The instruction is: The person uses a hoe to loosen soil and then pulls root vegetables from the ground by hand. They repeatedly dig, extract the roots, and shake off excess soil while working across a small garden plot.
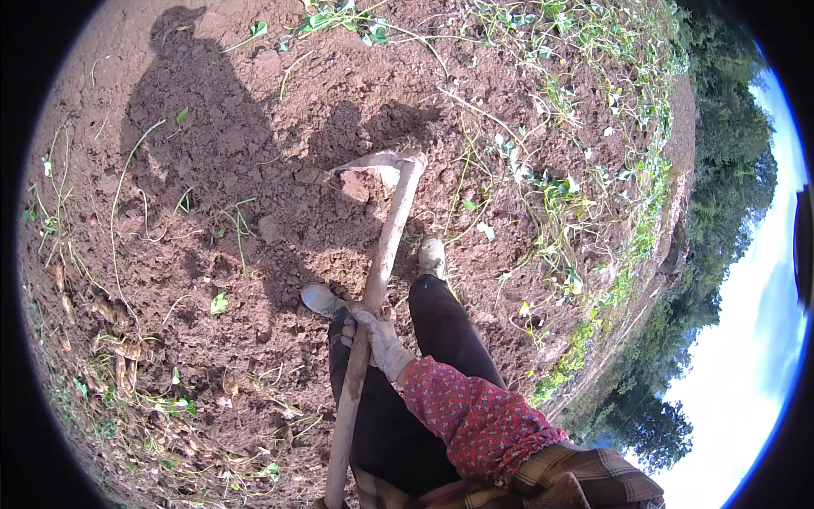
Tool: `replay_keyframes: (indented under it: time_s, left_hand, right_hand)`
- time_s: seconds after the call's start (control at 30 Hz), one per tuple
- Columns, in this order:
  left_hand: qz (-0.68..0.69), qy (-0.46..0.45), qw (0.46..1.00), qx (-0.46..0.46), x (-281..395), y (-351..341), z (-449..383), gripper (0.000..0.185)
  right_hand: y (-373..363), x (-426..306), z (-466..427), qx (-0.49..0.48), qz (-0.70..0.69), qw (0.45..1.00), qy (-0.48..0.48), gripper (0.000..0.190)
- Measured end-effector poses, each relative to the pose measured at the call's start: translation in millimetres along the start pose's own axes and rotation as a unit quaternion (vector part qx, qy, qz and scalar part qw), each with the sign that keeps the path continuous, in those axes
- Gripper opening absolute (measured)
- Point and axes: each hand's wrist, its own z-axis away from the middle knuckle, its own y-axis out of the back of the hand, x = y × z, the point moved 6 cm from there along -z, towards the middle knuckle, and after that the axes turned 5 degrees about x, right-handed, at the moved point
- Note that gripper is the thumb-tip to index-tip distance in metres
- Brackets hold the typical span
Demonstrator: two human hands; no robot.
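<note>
My right hand [380,338], in a pale, soil-stained glove, is closed around the wooden handle of a hoe [391,235]. The handle slants from the bottom edge up to the hoe's head. There the metal blade [375,164] points left and rests against loose reddish-brown soil [356,219], with a clod beside it. At the bottom edge a small brownish patch touches the handle's near end. It may be my left hand, but too little of it shows to tell. My two soiled shoes stand on the soil on either side of the handle.
Leafy vines [559,191] trail over the ground on the right. Cut stems and vine scraps lie to the left. A heap of brown roots or tubers [124,350] sits at the lower left. Trees [725,165] line the far right. My shadow falls at the upper left.
</note>
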Motion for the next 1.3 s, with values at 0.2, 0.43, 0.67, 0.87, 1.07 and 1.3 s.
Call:
replay_keyframes:
  time_s: [0.2,0.43,0.67,0.87,1.07,1.3]
  left_hand:
    - [-0.021,0.056,0.998,-0.020,-71.8,-53.9,24.3,0.041]
    - [0.036,-0.068,0.996,0.053,5.1,-80.4,-20.2,0.042]
    - [0.202,-0.269,0.926,0.170,264.2,-77.1,-70.2,0.038]
    - [0.268,-0.235,0.928,0.113,381.5,-70.7,-64.5,0.039]
    - [0.232,-0.041,0.965,-0.114,359.6,-107.8,-31.1,0.048]
    - [0.177,-0.077,0.971,-0.144,376.2,-93.3,-11.1,0.047]
  right_hand:
    - [44.5,45.9,38.9,0.072,-0.007,0.995,-0.071,0.010]
    - [41.1,-65.2,53.6,0.004,-0.026,1.000,-0.017,0.019]
    - [-12.6,-315.7,46.3,-0.018,0.054,0.967,0.249,0.018]
    - [-2.4,-408.0,-41.9,0.034,0.129,0.937,0.324,0.013]
    - [61.1,-360.9,-119.3,0.161,0.214,0.940,0.213,0.011]
    - [50.9,-371.0,-101.3,0.146,0.205,0.950,0.186,0.008]
